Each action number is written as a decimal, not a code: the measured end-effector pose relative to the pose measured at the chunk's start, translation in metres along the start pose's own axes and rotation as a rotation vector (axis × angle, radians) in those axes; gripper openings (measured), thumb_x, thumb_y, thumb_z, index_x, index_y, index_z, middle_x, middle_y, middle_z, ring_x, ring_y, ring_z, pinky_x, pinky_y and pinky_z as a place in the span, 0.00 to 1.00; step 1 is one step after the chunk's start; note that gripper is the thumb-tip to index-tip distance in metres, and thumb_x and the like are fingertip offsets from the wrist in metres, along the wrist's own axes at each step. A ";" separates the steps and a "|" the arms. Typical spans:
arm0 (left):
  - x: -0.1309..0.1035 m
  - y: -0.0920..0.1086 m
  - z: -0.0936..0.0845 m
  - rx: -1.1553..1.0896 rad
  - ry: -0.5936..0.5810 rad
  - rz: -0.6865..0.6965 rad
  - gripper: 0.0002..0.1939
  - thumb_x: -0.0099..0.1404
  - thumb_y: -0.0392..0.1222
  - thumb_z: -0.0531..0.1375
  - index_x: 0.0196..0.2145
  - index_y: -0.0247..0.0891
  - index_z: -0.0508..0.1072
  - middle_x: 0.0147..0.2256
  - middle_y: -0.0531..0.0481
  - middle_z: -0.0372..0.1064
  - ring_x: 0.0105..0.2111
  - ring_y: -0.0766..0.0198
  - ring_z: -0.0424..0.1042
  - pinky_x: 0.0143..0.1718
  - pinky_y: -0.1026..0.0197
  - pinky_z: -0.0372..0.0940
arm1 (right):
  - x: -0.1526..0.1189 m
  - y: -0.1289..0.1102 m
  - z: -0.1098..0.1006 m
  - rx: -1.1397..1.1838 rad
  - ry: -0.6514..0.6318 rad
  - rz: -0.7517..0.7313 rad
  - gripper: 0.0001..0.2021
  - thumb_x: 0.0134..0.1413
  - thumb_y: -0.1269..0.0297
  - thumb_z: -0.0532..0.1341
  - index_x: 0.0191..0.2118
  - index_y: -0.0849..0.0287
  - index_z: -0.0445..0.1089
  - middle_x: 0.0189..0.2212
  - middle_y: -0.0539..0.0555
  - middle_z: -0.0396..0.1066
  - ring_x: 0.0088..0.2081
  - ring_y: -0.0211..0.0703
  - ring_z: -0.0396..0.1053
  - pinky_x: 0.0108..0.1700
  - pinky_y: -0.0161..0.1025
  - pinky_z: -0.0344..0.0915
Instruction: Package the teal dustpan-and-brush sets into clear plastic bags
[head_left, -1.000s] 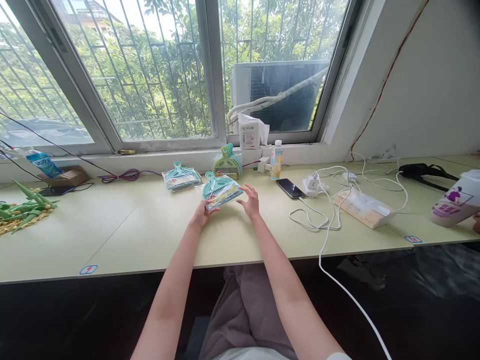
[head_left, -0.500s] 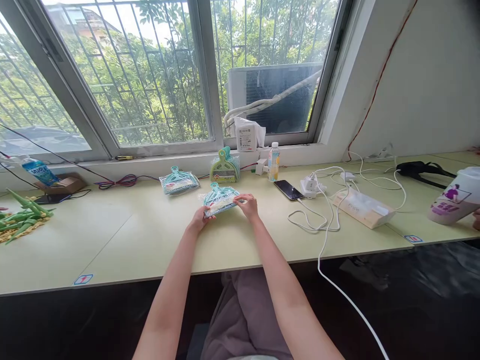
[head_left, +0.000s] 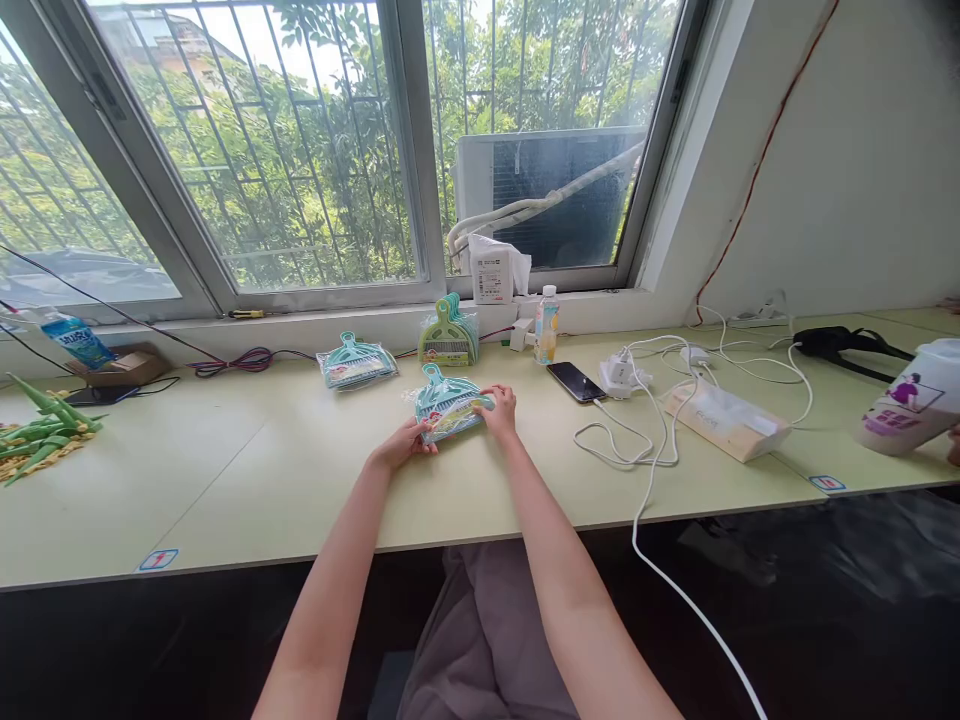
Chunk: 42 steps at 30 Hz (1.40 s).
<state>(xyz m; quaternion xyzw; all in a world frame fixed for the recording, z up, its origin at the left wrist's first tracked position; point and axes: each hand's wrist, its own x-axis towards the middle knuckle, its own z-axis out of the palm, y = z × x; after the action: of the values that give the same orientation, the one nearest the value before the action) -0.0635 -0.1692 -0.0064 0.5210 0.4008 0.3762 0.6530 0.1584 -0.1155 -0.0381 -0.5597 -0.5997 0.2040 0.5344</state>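
Between my hands is a teal mini dustpan-and-brush set [head_left: 448, 408] in clear plastic wrap, its looped handle pointing away from me. My left hand [head_left: 409, 443] grips its lower left corner, thumb on top and fingers partly underneath. On the right side, my right hand [head_left: 499, 410] holds its edge, the thumb pressed on the wrap. Another wrapped teal set [head_left: 358, 364] lies farther back to the left. Behind the held one, a green dustpan set [head_left: 448, 335] stands upright against the wall below the window, with teal ones partly hidden behind it.
A drink bottle [head_left: 547, 326], a phone [head_left: 577, 382], a charger block [head_left: 624, 374] with looping white cables and a tissue pack [head_left: 726, 418] occupy the table's right. A large white cup [head_left: 911, 395] is tilted at far right, fingers beside it. Green pods [head_left: 49, 430] lie far left.
The held dustpan set has tipped so that more of its top face shows towards me. Both hands have shifted slightly with it and still grip it.
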 end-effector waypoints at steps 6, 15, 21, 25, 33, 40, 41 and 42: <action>0.001 0.000 0.004 0.011 0.040 0.014 0.16 0.63 0.39 0.56 0.48 0.34 0.60 0.34 0.40 0.76 0.18 0.68 0.69 0.19 0.68 0.63 | 0.006 0.010 -0.001 0.428 -0.188 0.271 0.30 0.37 0.66 0.68 0.51 0.55 0.65 0.42 0.54 0.72 0.43 0.46 0.71 0.47 0.44 0.67; -0.008 0.009 0.011 -0.023 0.073 0.269 0.35 0.58 0.51 0.64 0.60 0.45 0.60 0.59 0.41 0.60 0.53 0.52 0.67 0.42 0.61 0.70 | 0.002 0.004 0.001 0.723 -0.065 0.458 0.28 0.34 0.66 0.66 0.47 0.55 0.63 0.32 0.50 0.72 0.30 0.40 0.70 0.30 0.36 0.66; -0.009 0.009 0.018 0.094 0.110 0.326 0.61 0.46 0.37 0.72 0.67 0.55 0.38 0.63 0.41 0.53 0.55 0.51 0.65 0.46 0.57 0.69 | 0.002 -0.003 -0.004 0.749 0.002 0.469 0.29 0.30 0.65 0.67 0.46 0.56 0.63 0.33 0.52 0.71 0.33 0.42 0.69 0.32 0.37 0.65; 0.012 -0.002 0.015 0.064 0.417 0.345 0.54 0.54 0.42 0.68 0.67 0.47 0.38 0.56 0.37 0.61 0.44 0.55 0.73 0.31 0.63 0.71 | 0.003 -0.005 0.001 0.743 -0.044 0.445 0.26 0.30 0.65 0.66 0.43 0.54 0.64 0.34 0.52 0.72 0.32 0.44 0.70 0.30 0.38 0.65; 0.020 -0.005 -0.002 0.110 0.576 0.260 0.11 0.54 0.41 0.65 0.34 0.35 0.71 0.33 0.45 0.73 0.32 0.60 0.73 0.17 0.68 0.64 | -0.001 -0.011 0.002 0.767 -0.203 0.382 0.23 0.34 0.67 0.64 0.42 0.52 0.62 0.37 0.51 0.73 0.35 0.45 0.72 0.32 0.38 0.66; 0.022 -0.005 -0.002 0.052 0.608 0.154 0.17 0.54 0.46 0.66 0.35 0.39 0.63 0.29 0.49 0.71 0.23 0.64 0.71 0.17 0.68 0.60 | -0.005 -0.015 0.002 0.706 -0.219 0.420 0.19 0.38 0.69 0.62 0.40 0.53 0.61 0.38 0.53 0.72 0.36 0.46 0.72 0.34 0.41 0.69; 0.023 -0.006 -0.002 0.035 0.603 0.136 0.17 0.55 0.47 0.65 0.36 0.39 0.63 0.30 0.49 0.72 0.24 0.64 0.71 0.18 0.67 0.61 | -0.005 -0.014 0.004 0.695 -0.227 0.414 0.18 0.39 0.69 0.62 0.41 0.53 0.61 0.38 0.53 0.72 0.36 0.46 0.72 0.34 0.41 0.69; 0.023 -0.006 -0.003 0.018 0.601 0.127 0.17 0.55 0.47 0.64 0.36 0.39 0.62 0.30 0.49 0.72 0.25 0.63 0.72 0.19 0.66 0.62 | -0.005 -0.013 0.006 0.686 -0.236 0.403 0.18 0.40 0.68 0.61 0.41 0.53 0.61 0.38 0.53 0.72 0.36 0.46 0.72 0.35 0.41 0.69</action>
<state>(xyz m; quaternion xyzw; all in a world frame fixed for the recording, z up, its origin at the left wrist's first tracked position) -0.0565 -0.1482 -0.0158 0.4164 0.5459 0.5499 0.4757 0.1464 -0.1211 -0.0314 -0.4279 -0.4325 0.5555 0.5668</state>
